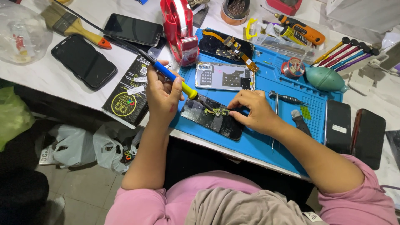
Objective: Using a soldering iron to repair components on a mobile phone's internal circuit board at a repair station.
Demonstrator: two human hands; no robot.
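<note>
My left hand (161, 96) grips a blue and yellow soldering iron (173, 79), its tip pointing down at a small green circuit board (217, 111). That board lies on a dark phone panel (212, 118) on the blue work mat (287, 125). My right hand (253, 110) rests on the panel with its fingertips pinching the small board from the right. Whether thin tweezers are in its fingers I cannot tell. An opened phone body (224, 76) lies just behind the hands.
A red tape dispenser (180, 29), another opened phone (226, 46), a teal air blower (326, 79), a screwdriver (286, 98) and several coloured drivers (345, 53) sit behind. Dark phones (83, 61) lie left, two more (354, 131) right. A brush (73, 26) is far left.
</note>
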